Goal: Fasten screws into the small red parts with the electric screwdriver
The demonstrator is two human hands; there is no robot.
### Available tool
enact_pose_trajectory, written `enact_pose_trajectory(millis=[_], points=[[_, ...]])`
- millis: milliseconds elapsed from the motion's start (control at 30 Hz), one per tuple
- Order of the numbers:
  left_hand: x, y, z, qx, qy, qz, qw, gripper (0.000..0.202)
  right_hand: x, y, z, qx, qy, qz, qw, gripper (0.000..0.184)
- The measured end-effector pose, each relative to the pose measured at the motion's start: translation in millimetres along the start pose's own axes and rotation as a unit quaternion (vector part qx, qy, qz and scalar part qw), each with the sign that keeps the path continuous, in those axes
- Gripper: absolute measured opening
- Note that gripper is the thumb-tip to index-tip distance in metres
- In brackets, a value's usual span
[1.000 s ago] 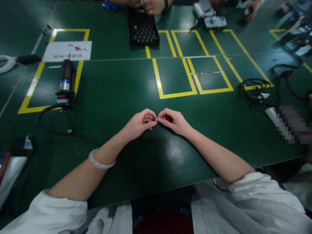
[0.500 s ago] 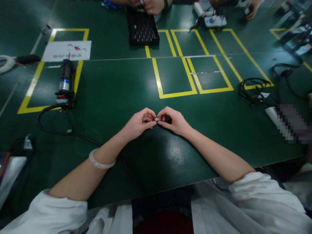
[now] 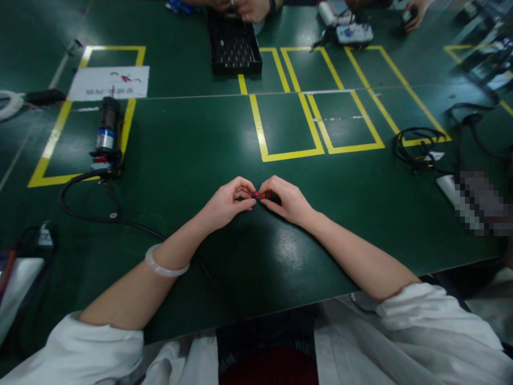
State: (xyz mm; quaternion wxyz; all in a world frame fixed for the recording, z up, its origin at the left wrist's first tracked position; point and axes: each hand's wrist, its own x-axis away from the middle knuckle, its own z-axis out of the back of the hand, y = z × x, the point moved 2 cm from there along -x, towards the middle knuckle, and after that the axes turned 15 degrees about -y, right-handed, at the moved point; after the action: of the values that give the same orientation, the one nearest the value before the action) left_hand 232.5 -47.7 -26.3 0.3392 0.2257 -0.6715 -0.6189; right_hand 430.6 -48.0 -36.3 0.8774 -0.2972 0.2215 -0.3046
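Observation:
Between my fingertips sits a tiny dark part with red and orange bits (image 3: 257, 195), too small to name. My left hand (image 3: 230, 203) pinches its left side with thumb and fingers. From the right, my right hand (image 3: 289, 199) pinches the other side, and a reddish-orange piece shows at its fingertips. Both hands are just above the green table (image 3: 192, 139), close to its front edge, with their fingertips almost meeting. Part of the small piece is hidden by the fingers.
A black cylindrical tool (image 3: 107, 133) with a cable lies left, near a white paper sign (image 3: 110, 84). A black tray (image 3: 236, 67) stands at the back beside a co-worker's hands (image 3: 252, 9). A coiled black cable (image 3: 417, 149) lies right. Yellow tape (image 3: 292, 157) marks boxes.
The small part has turned between my fingertips: its whitish face showed before, and now a red and dark side shows. My hands have barely moved.

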Motion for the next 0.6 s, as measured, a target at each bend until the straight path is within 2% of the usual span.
enact_pose_trajectory(millis=[200, 367, 433, 500, 567, 600], points=[[0, 1, -1.3, -0.019, -0.004, 0.002, 1.0, 0.029, 0, -2, 0, 0.001, -0.001, 0.004, 1.0, 0.006], [1, 4, 7.5, -0.054, -0.024, 0.01, 0.998, 0.041, 0, 0, -1, -0.067, 0.005, -0.018, 0.998, 0.011], [3, 8, 21.3, -0.104, -0.021, 0.015, 0.994, 0.045, 0, 2, 0, -0.095, 0.004, -0.038, 0.995, 0.013], [9, 15, 44.2, -0.188, 0.019, 0.02, 0.982, 0.045, 0, 4, 0, -0.115, -0.004, -0.055, 0.992, 0.014], [18, 21, 74.5, -0.308, 0.088, 0.037, 0.947, 0.047, -1, 5, 0, -0.128, -0.013, -0.064, 0.99, 0.014], [25, 24, 91.3, -0.375, 0.126, 0.053, 0.917, 0.049, -1, 5, 0, -0.13, -0.016, -0.065, 0.989, 0.014]])
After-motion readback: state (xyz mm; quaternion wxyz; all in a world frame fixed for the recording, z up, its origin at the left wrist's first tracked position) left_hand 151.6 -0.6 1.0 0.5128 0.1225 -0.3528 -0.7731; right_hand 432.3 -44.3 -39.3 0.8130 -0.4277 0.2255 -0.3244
